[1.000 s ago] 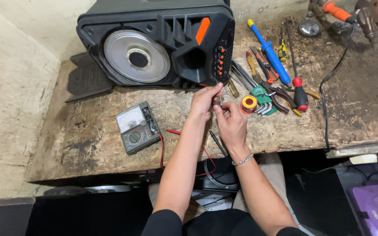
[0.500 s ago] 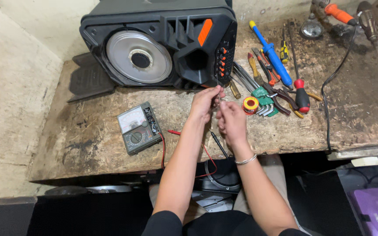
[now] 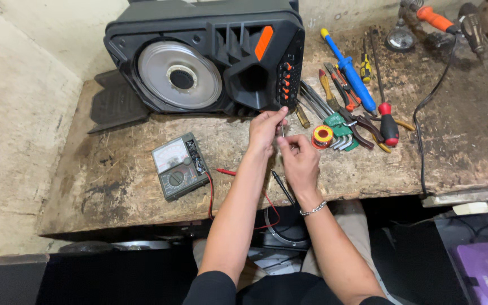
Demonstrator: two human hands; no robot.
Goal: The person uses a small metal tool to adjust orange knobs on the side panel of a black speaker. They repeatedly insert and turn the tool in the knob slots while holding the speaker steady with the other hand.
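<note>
- On the rough, stained wooden workbench [image 3: 114,186], far left, a flat black ribbed panel [image 3: 111,104] lies against the pale wall.
- Next comes a bulky black plastic speaker cabinet [image 3: 210,56] tipped on its side, with a shiny round silver cone, an orange tab and a column of small orange knobs.
- Below it sits a boxy grey-green analog multimeter [image 3: 176,165], its red lead [image 3: 227,172] and black probe [image 3: 282,186] trailing toward the bench edge.
- Near the middle, the left hand [image 3: 265,129] pinches the top of a thin metal piece [image 3: 282,131] just beneath the cabinet's knob column; what the piece is cannot be told.
- Just beside it, the right hand [image 3: 299,161], a chain bracelet at its wrist, has its fingertips closed narrowly on the lower end of the same piece.
- Further right lie a small solder spool [image 3: 322,136], green-handled hex keys [image 3: 340,133], pliers, and blue-handled [image 3: 348,70] and red-handled screwdrivers [image 3: 388,127].
- At the far side a black cable [image 3: 433,101] curves over the wood.
</note>
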